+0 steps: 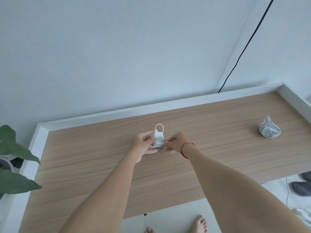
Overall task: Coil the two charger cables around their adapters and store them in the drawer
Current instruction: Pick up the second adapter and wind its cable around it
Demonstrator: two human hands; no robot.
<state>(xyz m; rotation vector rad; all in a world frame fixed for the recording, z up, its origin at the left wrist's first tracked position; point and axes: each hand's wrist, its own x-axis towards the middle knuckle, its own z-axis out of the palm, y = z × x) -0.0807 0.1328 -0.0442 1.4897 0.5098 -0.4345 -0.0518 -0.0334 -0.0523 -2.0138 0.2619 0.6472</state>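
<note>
Above the middle of the wooden tabletop (101, 165) we hold a white adapter (159, 139) between both hands; we cannot tell whether it touches the wood. Our left hand (143, 146) grips the adapter's body from the left, with fingers and thumb curled round it. Our right hand (175, 143) pinches the white cable (159, 124) where it runs against the adapter's right side, fingertips closed on it. Some of the cable lies around the adapter's body, and a small loop of it stands up past the far end. The plug's metal prongs point back towards us, between the two hands. A red string bracelet (184, 148) circles our right wrist.

Well apart, near the table's right end, the second charger (270, 130) lies flat on the wood. Its cable is wound around its adapter in a loose oval, and one connector end sticks out on the far side.

A raised white rim (117, 115) runs along the tabletop's back and both ends, like the wall of a shallow tray, and both chargers sit within it.

At the left edge, the broad green leaves of a plant (15, 148) hang over what seems to be a pale pot (5, 165). The leaves hide most of the pot, so we cannot tell what else it holds. A black cord (244, 49) runs down the wall and behind the rim. Below the table's near edge we see our bare feet (200, 223), and dark shoes (301, 188) on the floor at the right.
</note>
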